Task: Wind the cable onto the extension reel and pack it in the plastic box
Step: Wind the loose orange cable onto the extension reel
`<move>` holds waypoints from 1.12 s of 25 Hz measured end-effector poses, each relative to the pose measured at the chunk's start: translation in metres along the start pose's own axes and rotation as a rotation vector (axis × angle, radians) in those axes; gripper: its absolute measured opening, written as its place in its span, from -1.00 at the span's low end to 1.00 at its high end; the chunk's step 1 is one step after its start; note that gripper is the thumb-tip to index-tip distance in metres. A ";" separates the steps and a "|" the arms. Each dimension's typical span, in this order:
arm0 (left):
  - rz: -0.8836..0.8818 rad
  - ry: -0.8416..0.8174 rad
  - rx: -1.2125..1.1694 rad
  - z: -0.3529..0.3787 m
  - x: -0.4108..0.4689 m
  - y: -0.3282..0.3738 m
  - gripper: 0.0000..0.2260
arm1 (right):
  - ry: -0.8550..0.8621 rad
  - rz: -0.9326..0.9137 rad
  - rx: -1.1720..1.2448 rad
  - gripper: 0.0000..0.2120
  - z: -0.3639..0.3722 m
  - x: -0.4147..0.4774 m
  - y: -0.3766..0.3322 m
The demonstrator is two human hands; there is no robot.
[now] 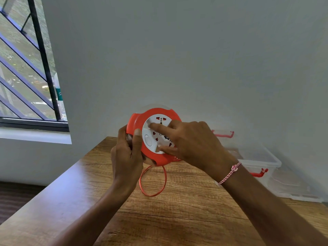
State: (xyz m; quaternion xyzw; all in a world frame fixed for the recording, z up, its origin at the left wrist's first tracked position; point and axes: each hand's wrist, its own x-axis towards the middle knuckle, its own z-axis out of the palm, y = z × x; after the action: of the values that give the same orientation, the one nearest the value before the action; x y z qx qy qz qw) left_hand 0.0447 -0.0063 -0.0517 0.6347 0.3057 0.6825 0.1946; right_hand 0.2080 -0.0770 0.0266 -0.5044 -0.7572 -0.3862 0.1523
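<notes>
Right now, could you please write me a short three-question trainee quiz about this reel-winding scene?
1. True or false: the extension reel rests flat on the wooden table.
2. Which of the hands grips the reel's orange rim? A) left hand B) right hand
3. Fill in: a loop of orange cable hangs below the reel, so winding is not ____.

Key
1. False; both hands hold it up above the table.
2. A; the right hand's fingers lie on the white socket face.
3. finished. The plastic box waits at the right, by the wall.
</notes>
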 end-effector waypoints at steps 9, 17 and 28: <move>0.060 -0.004 0.063 0.002 -0.005 0.000 -0.68 | 0.206 0.352 0.311 -0.39 0.014 -0.005 -0.018; 0.055 -0.004 0.077 0.002 -0.004 -0.001 -0.66 | -0.010 1.045 1.418 -0.57 0.007 0.003 -0.029; -0.081 -0.241 -0.021 -0.001 0.006 -0.010 -0.60 | -0.018 0.045 -0.144 -0.34 -0.002 -0.001 -0.003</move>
State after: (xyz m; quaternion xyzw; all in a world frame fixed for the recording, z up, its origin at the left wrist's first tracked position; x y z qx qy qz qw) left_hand 0.0418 0.0049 -0.0544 0.6970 0.2983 0.5962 0.2641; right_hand 0.2053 -0.0799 0.0261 -0.5342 -0.7172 -0.4318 0.1174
